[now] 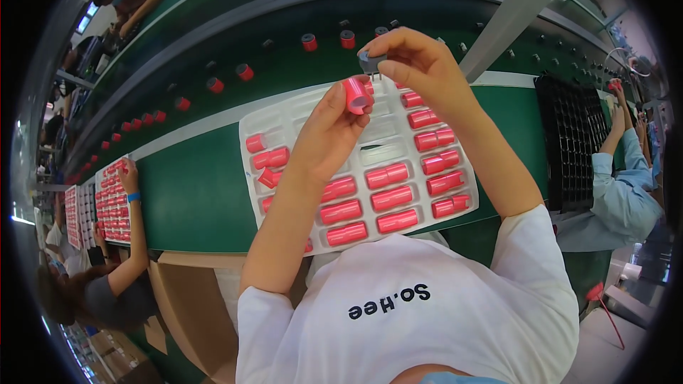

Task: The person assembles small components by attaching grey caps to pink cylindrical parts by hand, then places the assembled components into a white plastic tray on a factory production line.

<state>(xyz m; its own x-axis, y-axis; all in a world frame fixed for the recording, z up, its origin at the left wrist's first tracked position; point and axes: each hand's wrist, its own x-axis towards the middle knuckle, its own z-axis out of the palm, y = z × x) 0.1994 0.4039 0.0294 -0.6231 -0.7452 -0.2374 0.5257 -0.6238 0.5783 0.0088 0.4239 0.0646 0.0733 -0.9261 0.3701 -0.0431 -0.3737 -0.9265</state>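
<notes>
My left hand (327, 128) pinches a glossy pink-red hollow sleeve (356, 94) above the tray, its open end facing me. Just beyond it, my right hand (421, 64) grips a dark grey round plug insert (371, 62) between thumb and fingers, with thin metal pins pointing down. The two parts are close together but apart. Beneath both hands lies a white moulded tray (284, 119). Pink sleeves (391, 198) fill many of its compartments, while several at the far side hold nothing. My left forearm hides part of the tray.
Beyond the tray, a green conveyor (277, 64) carries red parts with dark tops (309, 43) and small dark pieces. Black trays (565, 142) stand at the right, near a co-worker in blue (619, 192). Another person's hand (129, 176) works over a filled tray at left. A slanting metal post (523, 14) rises behind.
</notes>
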